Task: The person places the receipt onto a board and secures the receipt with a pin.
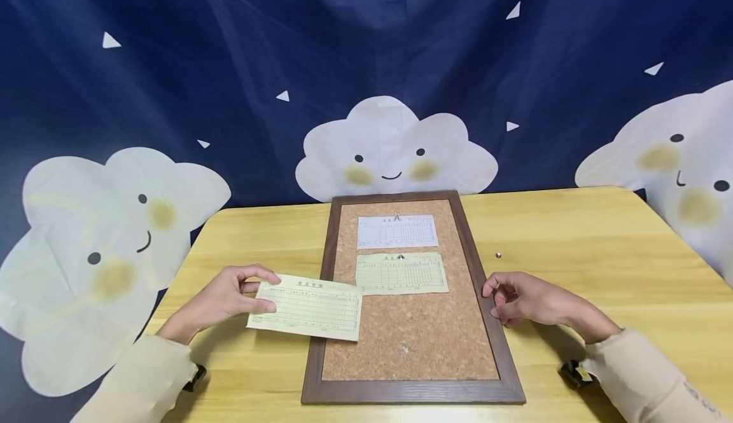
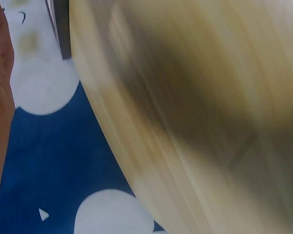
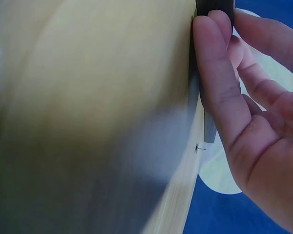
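My left hand (image 1: 231,299) pinches the left end of a pale green printed slip (image 1: 312,308) between thumb and fingers. The slip's right end overlaps the left rail of a corkboard (image 1: 412,334) with a dark wooden frame. At that frame's right rail is my right hand (image 1: 529,296), its fingers loosely bent and touching the edge, with nothing seen between them. In the right wrist view, the fingers (image 3: 215,68) lie against the dark frame edge (image 3: 210,129). A white slip (image 1: 397,232) and a second green slip (image 1: 401,273) lie on the cork, each with metal at its top.
A small metal pin (image 1: 498,255) lies on the wooden table (image 1: 601,245) right of the board. A pale worn spot (image 1: 404,349) marks the lower cork. Behind the table hangs a dark blue curtain (image 1: 355,41) with clouds. The left wrist view mainly shows tabletop.
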`<state>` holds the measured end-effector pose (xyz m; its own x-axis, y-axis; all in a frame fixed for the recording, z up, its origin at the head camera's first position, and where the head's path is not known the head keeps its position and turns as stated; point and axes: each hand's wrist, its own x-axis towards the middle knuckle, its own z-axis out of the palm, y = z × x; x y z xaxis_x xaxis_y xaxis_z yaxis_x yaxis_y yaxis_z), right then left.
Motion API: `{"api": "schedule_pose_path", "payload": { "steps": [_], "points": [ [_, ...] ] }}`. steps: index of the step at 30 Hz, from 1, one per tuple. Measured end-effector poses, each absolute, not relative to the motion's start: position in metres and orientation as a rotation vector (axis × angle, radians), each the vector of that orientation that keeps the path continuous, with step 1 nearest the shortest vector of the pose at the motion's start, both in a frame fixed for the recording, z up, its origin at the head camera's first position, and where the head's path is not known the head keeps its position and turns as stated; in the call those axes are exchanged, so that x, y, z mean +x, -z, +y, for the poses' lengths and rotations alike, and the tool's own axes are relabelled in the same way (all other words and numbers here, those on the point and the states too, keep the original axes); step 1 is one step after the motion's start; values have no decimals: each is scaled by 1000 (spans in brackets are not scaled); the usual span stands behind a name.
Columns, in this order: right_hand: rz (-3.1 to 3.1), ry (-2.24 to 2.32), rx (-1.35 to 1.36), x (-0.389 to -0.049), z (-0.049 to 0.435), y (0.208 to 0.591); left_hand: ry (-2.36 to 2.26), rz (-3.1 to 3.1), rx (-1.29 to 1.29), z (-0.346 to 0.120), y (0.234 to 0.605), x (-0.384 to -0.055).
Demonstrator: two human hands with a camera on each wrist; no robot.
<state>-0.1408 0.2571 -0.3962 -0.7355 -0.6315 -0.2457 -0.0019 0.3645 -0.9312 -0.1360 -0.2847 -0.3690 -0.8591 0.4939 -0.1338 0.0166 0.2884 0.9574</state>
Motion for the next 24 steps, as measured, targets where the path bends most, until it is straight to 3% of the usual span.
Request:
{"api": "schedule_pose_path", "payload": {
  "steps": [24],
  "points": [
    [2024,1382,-519,-142,257,394,-1683,2067,342,-231,381,-126]
  ]
}}
